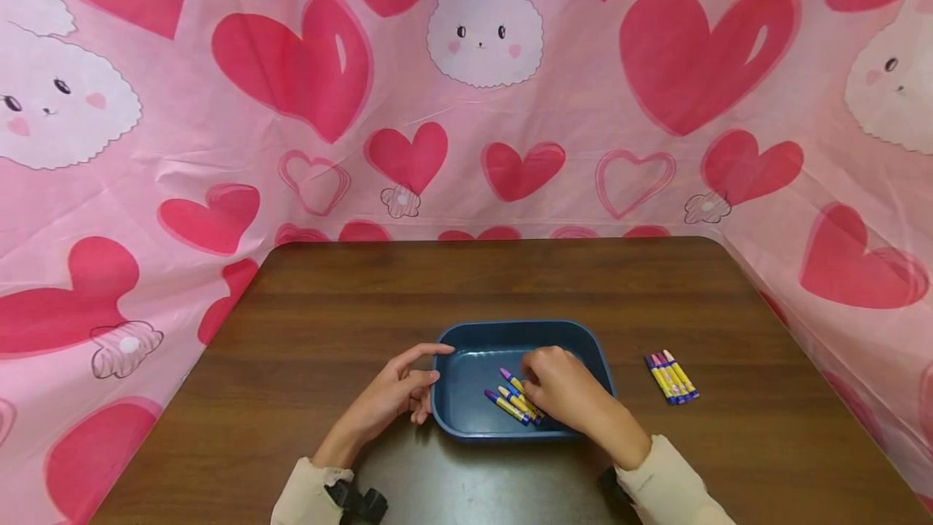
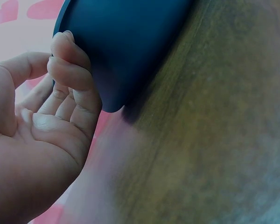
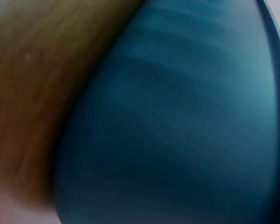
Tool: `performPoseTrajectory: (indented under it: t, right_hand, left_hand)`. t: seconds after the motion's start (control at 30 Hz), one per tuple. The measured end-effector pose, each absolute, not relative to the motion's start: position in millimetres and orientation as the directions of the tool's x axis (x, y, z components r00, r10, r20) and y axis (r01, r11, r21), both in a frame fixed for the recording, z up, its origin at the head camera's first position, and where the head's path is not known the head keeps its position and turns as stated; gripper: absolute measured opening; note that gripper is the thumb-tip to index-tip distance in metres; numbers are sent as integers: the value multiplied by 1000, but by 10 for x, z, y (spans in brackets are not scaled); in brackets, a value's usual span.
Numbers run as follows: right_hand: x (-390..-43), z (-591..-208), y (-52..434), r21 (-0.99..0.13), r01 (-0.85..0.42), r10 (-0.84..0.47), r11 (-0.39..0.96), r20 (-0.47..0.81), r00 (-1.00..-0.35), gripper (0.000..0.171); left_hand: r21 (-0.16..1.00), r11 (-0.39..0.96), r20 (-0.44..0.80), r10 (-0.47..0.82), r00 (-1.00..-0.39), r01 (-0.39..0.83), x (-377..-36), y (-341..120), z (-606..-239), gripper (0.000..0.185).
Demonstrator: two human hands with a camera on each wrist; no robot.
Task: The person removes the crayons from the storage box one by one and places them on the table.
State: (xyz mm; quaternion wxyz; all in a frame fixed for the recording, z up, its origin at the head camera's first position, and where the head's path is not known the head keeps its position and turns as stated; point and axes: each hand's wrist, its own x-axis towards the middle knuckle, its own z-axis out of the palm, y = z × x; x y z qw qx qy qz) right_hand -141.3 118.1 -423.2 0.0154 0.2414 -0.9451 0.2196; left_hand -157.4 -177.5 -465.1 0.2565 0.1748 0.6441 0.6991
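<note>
Wooden table (image 1: 328, 306): blue tray (image 1: 592, 347) is steadied by the loosely curled left hand (image 1: 397, 395); right hand (image 1: 557, 387) is laid over crayons (image 1: 513, 397), grip cannot be told. Crayons are judged light, stiff, snappable, best pinched mid-shaft.

Brown wooden table (image 1: 364, 306); pink backdrop (image 1: 583, 104) with hearts and bunnies behind it.

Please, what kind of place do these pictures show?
Probably a small tabletop set-up made for craft or sorting work, not a lived-in room. A pink sheet printed with hearts and rabbits screens a brown wooden table, which bears only a blue tray and crayons.
</note>
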Motion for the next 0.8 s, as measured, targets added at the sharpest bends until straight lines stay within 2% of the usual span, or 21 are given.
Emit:
performPoseTrajectory:
  t: [0.17,0.8]
  right_hand:
    - [-1413,-4317,1144,-387,-484,-466,785,146,-873,22]
    - [-1419,-4370,1125,-409,-459,-446,788,134,-885,22]
  left_hand:
    - [990,-39,-86,585,-806,-134,-1570,-1772,-4645,51]
    - [990,-40,-87,579,-811,-135,-1563,-1768,-4649,49]
